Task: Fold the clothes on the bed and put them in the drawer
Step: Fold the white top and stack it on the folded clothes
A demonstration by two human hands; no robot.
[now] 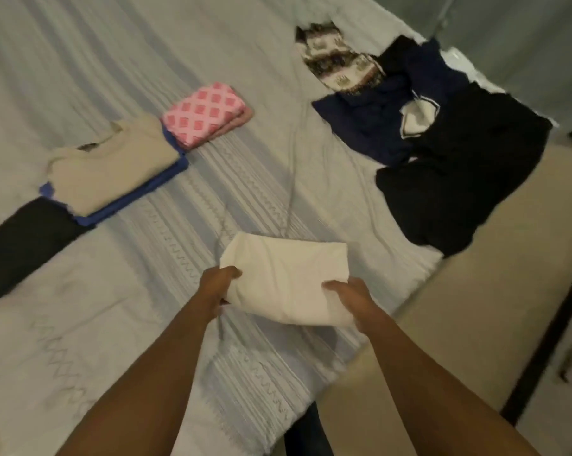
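— Where is the folded white garment (288,278) lying?

— It is sitting over the near part of the bed (130,307), close to the edge by the floor. Whether it is resting on the sheet or being held just clear of it, I cannot tell.

— And the hands?

— Both are gripping it. The left hand (220,284) is clasping the left edge, thumb lying on top and fingers tucking underneath. The right hand (347,296) is holding the near right corner the same way, thumb pressing on the cloth.

— What is lying around it?

— Further up the bed on the left, a folded beige garment (113,169) is sitting on top of a folded blue garment (136,199). A folded pink patterned cloth (205,113) is lying just beyond, touching that stack at its far corner. A black folded garment (24,245) is stretching out toward the left edge of the view, touching the blue one.

— And on the right?

— A loose heap is spreading along the bed's right side: a navy garment (370,126), a black garment (459,192) hanging over the edge, and a brown-and-cream patterned cloth (337,60) at the far end. These are lying unfolded, well apart from the stacks.

— Anything beyond the bed?

— The beige floor (475,307) is showing on the right, and a pale cabinet front (541,406) with a handle (569,363) is standing at the right edge.
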